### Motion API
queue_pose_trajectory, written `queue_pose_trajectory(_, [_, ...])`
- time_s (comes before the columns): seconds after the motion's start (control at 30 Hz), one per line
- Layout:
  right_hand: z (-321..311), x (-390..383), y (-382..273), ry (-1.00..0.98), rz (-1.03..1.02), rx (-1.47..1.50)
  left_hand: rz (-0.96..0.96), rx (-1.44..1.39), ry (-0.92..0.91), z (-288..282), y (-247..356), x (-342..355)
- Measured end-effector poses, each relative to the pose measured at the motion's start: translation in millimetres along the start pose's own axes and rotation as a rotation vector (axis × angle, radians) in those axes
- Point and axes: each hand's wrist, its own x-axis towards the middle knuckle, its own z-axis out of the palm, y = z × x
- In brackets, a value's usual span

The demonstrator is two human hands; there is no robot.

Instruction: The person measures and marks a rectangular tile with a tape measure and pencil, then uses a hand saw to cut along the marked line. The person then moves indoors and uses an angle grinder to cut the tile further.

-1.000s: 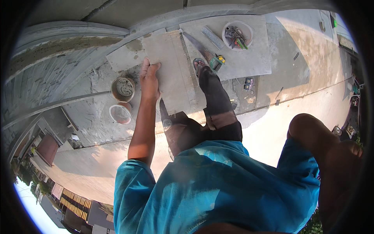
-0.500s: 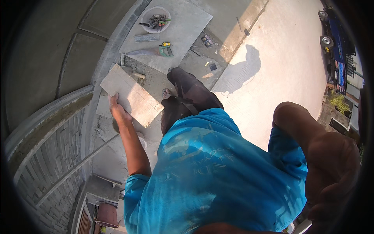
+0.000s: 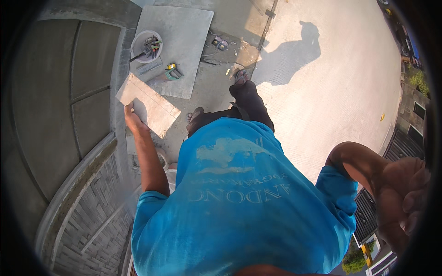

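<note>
My left hand (image 3: 136, 121) grips one long edge of a flat, pale rectangular board (image 3: 159, 109), thumb on top. The board is tilted, its short end rough and a thin line running along its face. My right hand (image 3: 404, 195) is raised close by at the right rim, with its fingers curled. Whether anything is in them is hidden. Beyond the board, a large grey sheet (image 3: 191, 50) lies on the ground. On it are a handsaw (image 3: 173, 74) with a green handle, a yellow tape measure (image 3: 171, 66), a grey metal strip (image 3: 149, 66) and a white bucket (image 3: 134, 45) of tools.
A wall with dark panels (image 3: 50, 60) and stone cladding (image 3: 92, 221) runs along the left. Small electrical-looking items (image 3: 220, 43) lie by the sunlit pavement (image 3: 345, 83). Another pail (image 3: 161, 156) stands under my left arm. Dark vehicles (image 3: 405, 37) stand far right.
My body and view have turned, and one foot has stepped forward towards the pavement. The board stays in my left hand. My right hand remains raised, its fingers more curled.
</note>
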Motion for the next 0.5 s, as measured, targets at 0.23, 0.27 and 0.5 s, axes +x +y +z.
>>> queue_pose_trajectory(0.23, [-42.7,-4.0,191.1,0.528,0.555,-0.104,-0.089,-0.113,-0.063,204.1,-20.8,-19.5])
queue_pose_trajectory(0.27, [-42.9,-1.0,222.5,0.513,0.672,-0.030,-0.082,-0.112,-0.053,221.7,-17.9,-21.5])
queue_pose_trajectory(0.5, [-30.5,14.8,440.7,0.159,0.986,0.051,0.016,-0.099,-0.119,368.7,-28.3,39.5])
